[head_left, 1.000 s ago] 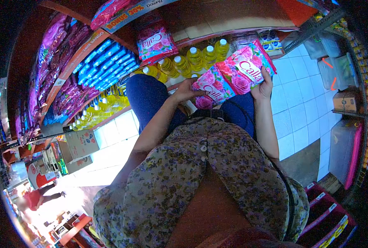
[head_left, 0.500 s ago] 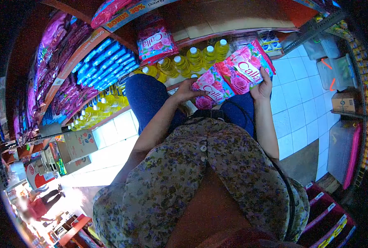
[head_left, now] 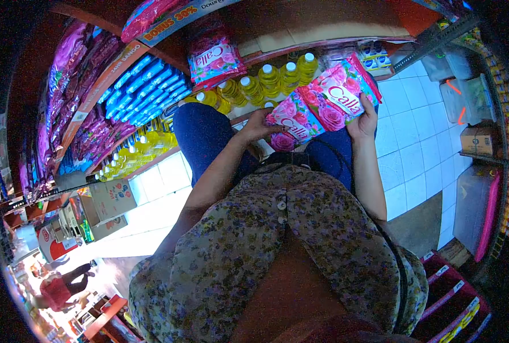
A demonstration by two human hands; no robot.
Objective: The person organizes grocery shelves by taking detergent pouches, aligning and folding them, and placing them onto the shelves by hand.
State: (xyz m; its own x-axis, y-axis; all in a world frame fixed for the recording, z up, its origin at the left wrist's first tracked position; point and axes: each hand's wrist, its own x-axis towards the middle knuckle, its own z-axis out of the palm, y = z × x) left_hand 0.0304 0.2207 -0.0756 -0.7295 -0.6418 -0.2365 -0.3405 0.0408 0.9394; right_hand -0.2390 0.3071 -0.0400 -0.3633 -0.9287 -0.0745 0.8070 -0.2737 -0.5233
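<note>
Two pink floral Calla packets (head_left: 325, 106), one beside the other, are held tilted above my lap. My left hand (head_left: 257, 127) grips the lower left end, and my right hand (head_left: 364, 119) grips the right end with its thumb on the front. Whether the packets are joined cannot be made out. Behind them, bottles of yellow oil (head_left: 270, 82) with white caps line the shelf. Another Calla pack (head_left: 213, 59) lies on the shelf, up and to the left of my hands.
Blue packets (head_left: 146, 88) and purple packets (head_left: 71, 74) fill shelves on the left. Cardboard boxes (head_left: 112, 199) stand on the left floor. Clear plastic bins (head_left: 466, 97) sit right, past the white tiles (head_left: 406, 143). A person (head_left: 57, 291) is far off at lower left.
Both hands and the Calla packets stay nearly in place. The distant person at lower left has shifted slightly, with the legs in a different position.
</note>
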